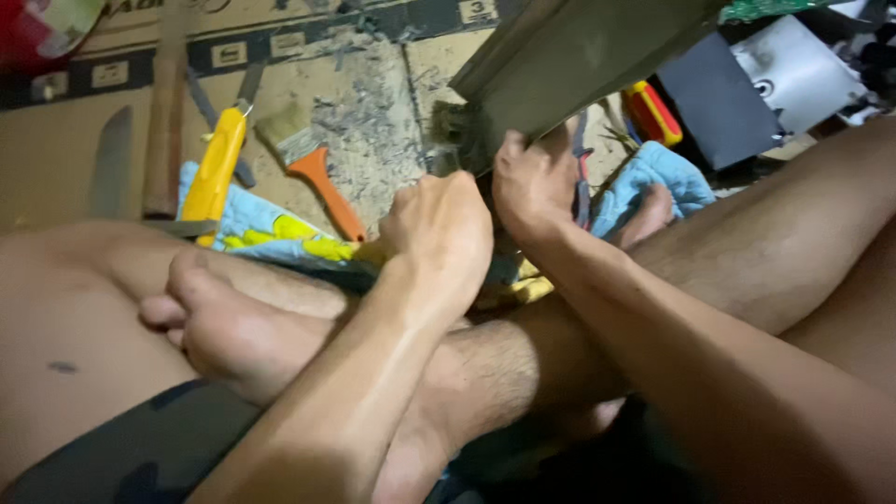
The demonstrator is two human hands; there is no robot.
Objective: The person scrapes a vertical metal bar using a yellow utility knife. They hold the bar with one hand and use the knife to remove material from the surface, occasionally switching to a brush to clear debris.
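The right hand point(534, 182) has its fingers clamped on the lower edge of a tilted olive-grey panel point(569, 61) above the cardboard-covered floor point(56, 159); the left hand point(439, 229) is fisted tight beside it, its contents hidden. With only one edge gripped, the panel could probably slip onto the bare legs point(579, 327), or toward the yellow utility knife point(215, 173) and orange-handled brush point(313, 159).

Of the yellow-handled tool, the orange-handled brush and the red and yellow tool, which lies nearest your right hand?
The red and yellow tool, on the floor just beyond the right hand beside the blue cloth. The orange-handled brush and yellow-handled tool lie farther off, left of the left hand.
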